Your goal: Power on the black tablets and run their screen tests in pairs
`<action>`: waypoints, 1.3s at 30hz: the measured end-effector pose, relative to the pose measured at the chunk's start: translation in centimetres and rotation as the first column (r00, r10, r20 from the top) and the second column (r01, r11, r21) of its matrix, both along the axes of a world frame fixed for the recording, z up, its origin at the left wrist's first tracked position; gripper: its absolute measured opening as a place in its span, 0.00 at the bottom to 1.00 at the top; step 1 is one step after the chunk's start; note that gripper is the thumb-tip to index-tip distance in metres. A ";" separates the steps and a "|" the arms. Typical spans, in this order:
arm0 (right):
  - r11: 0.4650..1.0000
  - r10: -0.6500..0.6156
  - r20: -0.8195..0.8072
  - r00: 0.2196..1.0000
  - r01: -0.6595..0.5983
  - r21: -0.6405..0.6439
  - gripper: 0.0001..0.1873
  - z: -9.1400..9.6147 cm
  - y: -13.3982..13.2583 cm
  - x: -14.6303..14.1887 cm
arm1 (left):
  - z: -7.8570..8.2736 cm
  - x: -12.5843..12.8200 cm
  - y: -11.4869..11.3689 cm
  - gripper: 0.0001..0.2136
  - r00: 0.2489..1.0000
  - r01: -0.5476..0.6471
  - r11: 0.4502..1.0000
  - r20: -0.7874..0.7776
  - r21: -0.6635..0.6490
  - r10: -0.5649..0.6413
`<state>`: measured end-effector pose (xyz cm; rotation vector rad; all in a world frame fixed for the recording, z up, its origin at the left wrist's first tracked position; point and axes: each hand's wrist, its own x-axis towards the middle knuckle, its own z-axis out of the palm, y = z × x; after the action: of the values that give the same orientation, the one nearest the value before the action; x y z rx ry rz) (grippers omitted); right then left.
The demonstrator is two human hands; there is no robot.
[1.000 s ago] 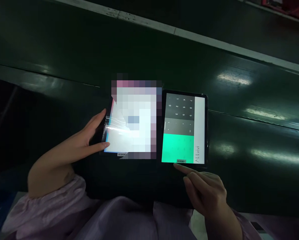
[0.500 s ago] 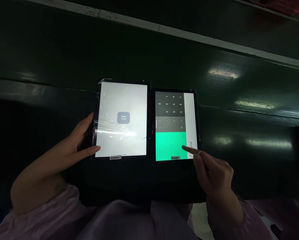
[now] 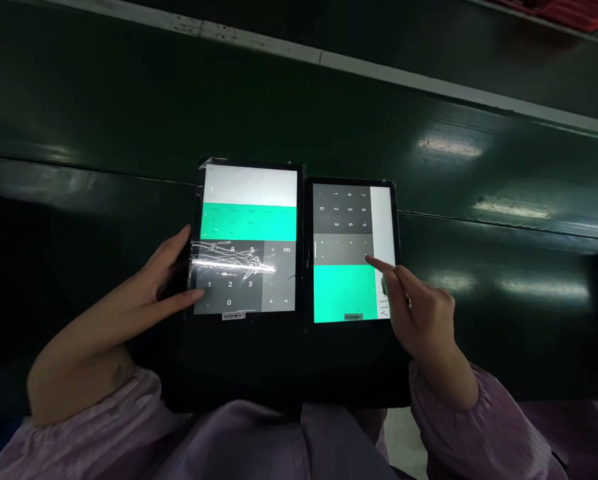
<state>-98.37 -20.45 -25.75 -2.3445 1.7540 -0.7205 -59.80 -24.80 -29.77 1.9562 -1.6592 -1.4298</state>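
Note:
Two tablets lie side by side on a dark green surface. The left tablet (image 3: 246,240) shows a calculator with a green band above a number pad; crinkled plastic film glints across its screen. My left hand (image 3: 149,293) grips its left edge, thumb on the bezel and fingers underneath. The right tablet (image 3: 351,250) shows the same calculator turned sideways. My right hand (image 3: 413,313) has its index finger stretched out, the tip touching that screen near its right side, with the other fingers curled in.
The dark green surface (image 3: 479,200) runs across the whole view, with a pale metal rail (image 3: 379,70) along its far side. My pink sleeves (image 3: 259,440) fill the bottom. Something red (image 3: 573,10) sits at the top right corner.
The left tablet's screen went from white with a small icon to the calculator. My right index finger moved up the right tablet's screen from near its lower edge to the middle.

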 end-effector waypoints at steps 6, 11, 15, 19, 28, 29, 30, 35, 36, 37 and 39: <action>0.983 0.179 0.096 0.979 -0.183 0.026 0.21 0.6 3.1 2.0 | -0.2 0.2 0.0 0.58 1.000 -0.020 1.000 -0.002 0.017 0.020; 0.979 0.195 0.104 0.975 -0.200 0.040 0.25 -0.2 5.0 3.5 | -0.1 0.0 0.0 0.56 1.000 -0.021 0.999 0.017 -0.032 0.022; 0.983 0.164 0.097 0.982 -0.171 0.067 0.24 -0.6 5.4 3.5 | -0.2 0.0 0.0 0.57 0.998 -0.043 0.999 0.043 -0.002 0.043; 0.994 0.094 0.076 0.993 -0.097 0.046 0.24 -0.5 5.6 3.2 | -0.4 0.3 0.0 0.56 0.999 -0.045 0.999 0.013 -0.019 0.045; 0.990 0.108 0.106 0.989 -0.116 0.079 0.24 -0.5 5.6 3.5 | 0.1 -0.2 -0.1 0.57 0.996 -0.083 0.997 0.018 0.002 0.083; 0.992 0.090 0.102 0.991 -0.098 0.073 0.22 -0.5 5.7 3.4 | 0.1 -0.2 -0.1 0.57 0.997 -0.076 0.997 0.003 0.012 0.076; 0.995 0.069 0.103 0.992 -0.075 0.061 0.21 -0.6 5.7 3.3 | 0.1 -0.2 -0.2 0.57 0.998 -0.062 0.998 -0.015 0.018 0.062; 0.999 0.040 0.186 0.982 -0.035 -0.031 0.16 -0.6 5.7 2.9 | 0.1 0.0 -0.4 0.54 0.992 0.022 1.000 -0.126 -0.011 -0.023; 0.998 0.054 0.200 0.978 -0.048 -0.037 0.16 -0.5 5.6 2.9 | 0.2 0.0 -0.4 0.53 0.990 0.021 0.999 -0.141 -0.028 -0.025; 0.997 0.071 0.206 0.976 -0.065 -0.036 0.16 -0.4 5.5 3.0 | 0.2 0.0 -0.4 0.52 0.988 0.017 0.999 -0.151 -0.045 -0.024; 0.996 0.092 0.213 0.973 -0.087 -0.034 0.16 -0.2 5.2 3.0 | 0.3 -0.1 -0.3 0.51 0.986 0.002 0.998 -0.169 -0.058 -0.012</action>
<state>-95.33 -15.21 -25.99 -2.2468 1.5487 -0.9457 -59.89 -25.14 -29.47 1.7473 -1.6149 -1.4873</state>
